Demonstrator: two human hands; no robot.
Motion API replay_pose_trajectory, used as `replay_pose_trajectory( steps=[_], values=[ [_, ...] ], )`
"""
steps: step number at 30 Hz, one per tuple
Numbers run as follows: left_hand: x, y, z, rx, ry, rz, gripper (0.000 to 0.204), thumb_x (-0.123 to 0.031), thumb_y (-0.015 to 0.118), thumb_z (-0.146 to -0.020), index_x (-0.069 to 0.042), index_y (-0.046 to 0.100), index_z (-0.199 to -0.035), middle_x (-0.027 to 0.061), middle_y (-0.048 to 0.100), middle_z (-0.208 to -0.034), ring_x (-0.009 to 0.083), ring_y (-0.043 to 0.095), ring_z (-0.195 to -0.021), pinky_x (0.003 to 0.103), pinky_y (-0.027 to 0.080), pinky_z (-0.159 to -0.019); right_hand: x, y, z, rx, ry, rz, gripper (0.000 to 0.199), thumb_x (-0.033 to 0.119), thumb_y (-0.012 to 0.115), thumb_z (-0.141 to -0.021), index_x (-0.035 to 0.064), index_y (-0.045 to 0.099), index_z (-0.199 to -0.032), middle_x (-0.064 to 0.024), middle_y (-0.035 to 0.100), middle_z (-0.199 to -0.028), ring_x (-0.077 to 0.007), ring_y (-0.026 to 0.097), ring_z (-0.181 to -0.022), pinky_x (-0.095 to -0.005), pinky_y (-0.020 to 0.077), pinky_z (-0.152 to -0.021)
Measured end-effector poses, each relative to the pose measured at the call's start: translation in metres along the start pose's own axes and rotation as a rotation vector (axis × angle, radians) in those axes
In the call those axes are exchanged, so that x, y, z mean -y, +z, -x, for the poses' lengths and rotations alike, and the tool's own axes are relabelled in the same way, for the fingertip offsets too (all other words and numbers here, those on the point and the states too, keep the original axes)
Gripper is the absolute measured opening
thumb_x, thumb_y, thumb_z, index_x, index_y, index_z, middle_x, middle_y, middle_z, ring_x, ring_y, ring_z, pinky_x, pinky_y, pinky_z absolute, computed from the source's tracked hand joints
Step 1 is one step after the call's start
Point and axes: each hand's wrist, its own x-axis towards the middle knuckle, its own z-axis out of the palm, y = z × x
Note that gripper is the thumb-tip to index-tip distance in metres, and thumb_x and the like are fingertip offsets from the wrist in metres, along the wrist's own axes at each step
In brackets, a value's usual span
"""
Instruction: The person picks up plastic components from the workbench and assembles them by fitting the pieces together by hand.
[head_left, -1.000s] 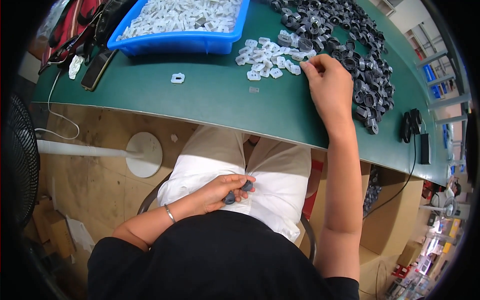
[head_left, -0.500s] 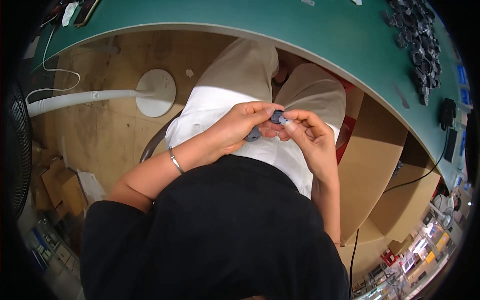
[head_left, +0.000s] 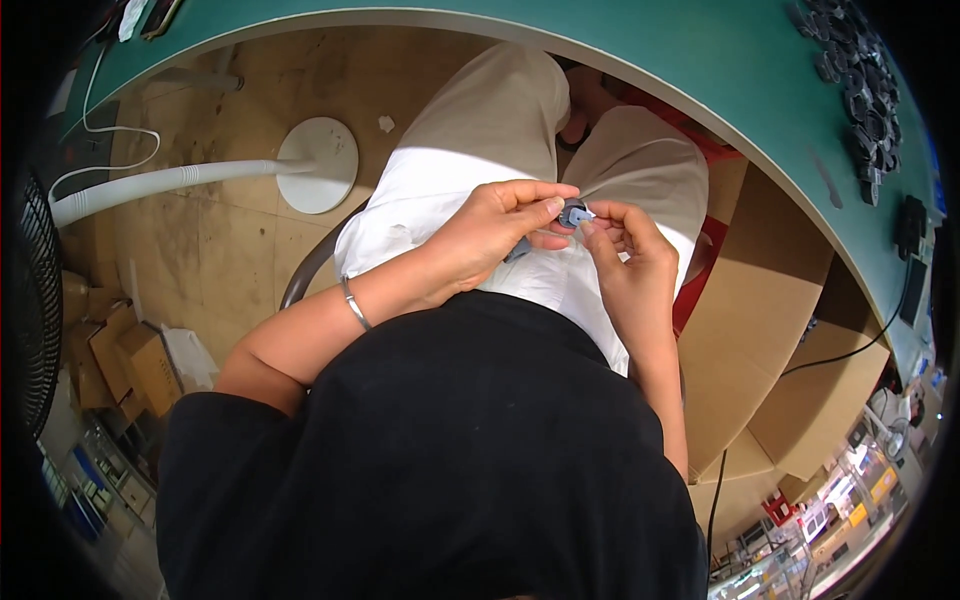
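Note:
Above my lap, my left hand (head_left: pixel 495 230) is closed, thumb and forefinger pinching a small dark grey round plastic part (head_left: pixel 569 219). A pale blue-grey piece (head_left: pixel 580 214) sits against the face of that part; whether it is fixed there I cannot tell. My right hand (head_left: pixel 635 255) pinches at this pale piece with thumb and forefinger, its other fingers curled. Below my left palm a second grey piece (head_left: pixel 517 250) shows in part, the rest hidden by the hand.
A green table (head_left: pixel 690 60) curves across the front, with a pile of dark ring-shaped parts (head_left: pixel 868 100) at its right. An open cardboard box (head_left: pixel 745 330) stands right of my legs. Left are a white stand base (head_left: pixel 317 165), a black fan (head_left: pixel 38 310) and cardboard pieces (head_left: pixel 125 350).
Both hands have risen slightly in the picture along with the parts. The round part has turned, showing more of the pale piece, and the second grey piece is more covered.

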Motion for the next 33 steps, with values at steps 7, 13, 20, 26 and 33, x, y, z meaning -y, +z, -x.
replay_pose_trajectory(
  steps=[7,13,20,26,33],
  values=[
    [0.008,-0.001,-0.003,-0.001,-0.014,0.014,0.032,-0.016,0.053,-0.100,0.001,0.058,-0.127,0.0080,0.064,-0.110,0.0124,0.063,-0.092,0.025,0.050,-0.086,0.000,0.004,-0.004,0.032,0.032,0.019,0.017,-0.004,0.065,-0.083,-0.0033,0.060,-0.099,-0.0117,0.067,-0.084,-0.0166,0.065,-0.070,-0.0267,0.0527,-0.066],
    [0.002,0.003,-0.001,-0.001,-0.034,-0.055,0.031,-0.015,0.053,-0.100,0.002,0.059,-0.125,0.0102,0.064,-0.112,0.0142,0.064,-0.095,0.025,0.049,-0.087,-0.006,-0.004,-0.015,0.129,0.263,-0.281,0.018,-0.003,0.067,-0.083,-0.0032,0.059,-0.099,-0.0060,0.064,-0.076,-0.0102,0.062,-0.068,-0.0243,0.0510,-0.062],
    [0.008,0.009,0.000,-0.033,-0.023,-0.161,0.030,-0.014,0.049,-0.101,0.003,0.058,-0.124,0.0111,0.062,-0.115,0.0154,0.062,-0.102,0.026,0.050,-0.090,-0.040,-0.010,-0.009,0.360,0.385,-0.612,0.022,0.013,0.071,-0.086,-0.0007,0.066,-0.103,-0.0045,0.067,-0.083,-0.0096,0.062,-0.074,-0.0244,0.0504,-0.064],
    [0.006,0.022,-0.005,-0.061,-0.068,-0.143,0.028,-0.011,0.051,-0.100,0.005,0.057,-0.122,0.0116,0.063,-0.113,0.0157,0.063,-0.100,0.025,0.053,-0.087,-0.057,-0.007,0.003,0.320,0.449,-0.872,0.025,0.015,0.072,-0.086,-0.0018,0.068,-0.103,-0.0034,0.067,-0.083,-0.0075,0.057,-0.068,-0.0209,0.0450,-0.061],
    [0.020,0.029,-0.002,-0.068,-0.043,-0.211,0.026,-0.010,0.054,-0.099,0.003,0.059,-0.121,0.0093,0.065,-0.107,0.0114,0.064,-0.088,0.021,0.054,-0.080,-0.074,0.010,0.013,0.227,0.423,-0.952,0.009,0.007,0.068,-0.083,0.0014,0.065,-0.090,-0.0012,0.064,-0.077,-0.0063,0.052,-0.065,-0.0197,0.0400,-0.059]
  ],
)
